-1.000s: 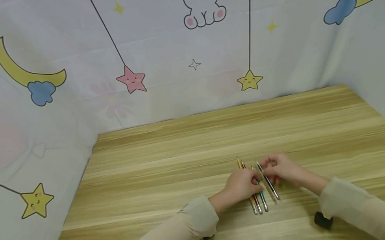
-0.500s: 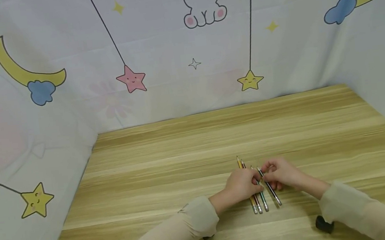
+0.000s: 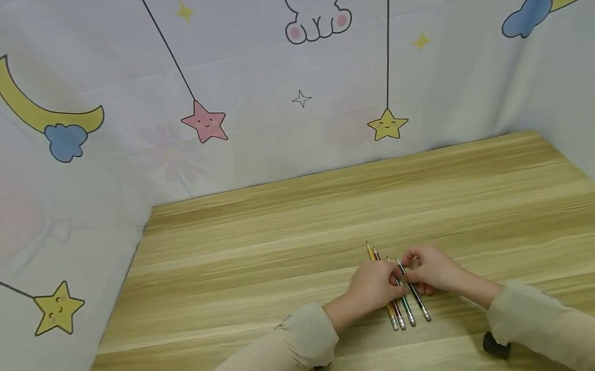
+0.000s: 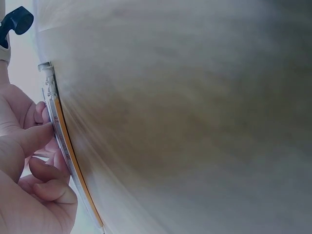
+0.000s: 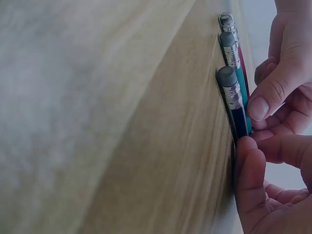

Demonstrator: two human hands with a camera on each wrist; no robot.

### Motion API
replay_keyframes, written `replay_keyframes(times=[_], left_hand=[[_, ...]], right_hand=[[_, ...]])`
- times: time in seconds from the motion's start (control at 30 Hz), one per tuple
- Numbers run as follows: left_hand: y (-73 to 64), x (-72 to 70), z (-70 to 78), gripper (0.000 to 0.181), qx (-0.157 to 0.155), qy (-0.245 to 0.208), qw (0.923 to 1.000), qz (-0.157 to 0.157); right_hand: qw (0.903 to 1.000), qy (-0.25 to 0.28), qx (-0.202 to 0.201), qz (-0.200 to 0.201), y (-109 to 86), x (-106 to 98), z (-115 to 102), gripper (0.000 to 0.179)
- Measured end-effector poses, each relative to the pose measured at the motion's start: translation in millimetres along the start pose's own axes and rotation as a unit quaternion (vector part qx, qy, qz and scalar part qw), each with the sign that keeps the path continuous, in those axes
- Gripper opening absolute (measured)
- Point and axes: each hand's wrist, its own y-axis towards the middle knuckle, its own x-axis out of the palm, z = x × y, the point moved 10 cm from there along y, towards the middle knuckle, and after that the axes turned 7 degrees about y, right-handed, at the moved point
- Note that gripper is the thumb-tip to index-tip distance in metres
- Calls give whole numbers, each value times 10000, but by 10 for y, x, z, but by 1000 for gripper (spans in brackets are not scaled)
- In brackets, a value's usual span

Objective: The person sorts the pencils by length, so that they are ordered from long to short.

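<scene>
Several pencils with eraser ends lie side by side on the table in the head view. The yellow pencil is leftmost, beside a dark red pencil. My left hand reaches across these two, its thumb and fingers holding the green pencil. Rightmost is a dark pencil, slightly apart from the green one at its eraser end. My right hand pinches this dark pencil, thumb and fingertips close to my left fingers. Grey erasers and metal ferrules show at the near ends in the right wrist view.
The wood-grain table extends behind and to both sides of the hands. A white cloth wall printed with stars and moons stands at the back and sides. A small black object shows below the right cuff.
My right hand has drawn the dark pencil toward me, then left, nearer the green pencil and more in line with the others. My left hand has stayed in place.
</scene>
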Motion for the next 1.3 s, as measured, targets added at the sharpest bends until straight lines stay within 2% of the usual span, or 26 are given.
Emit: replay_keyframes(times=[0.63, 1.07, 1.3], left_hand=[[-1, -13, 7, 15, 18, 91, 9999, 55], [3, -2, 9, 14, 104, 13, 9999, 79], [-18, -17, 5, 16, 141, -62, 9998, 138]], right_hand=[[9999, 118, 73, -84, -2, 41, 7, 18], [9997, 144, 40, -177, -19, 49, -22, 19], [9996, 133, 166, -211, -31, 61, -13, 18]])
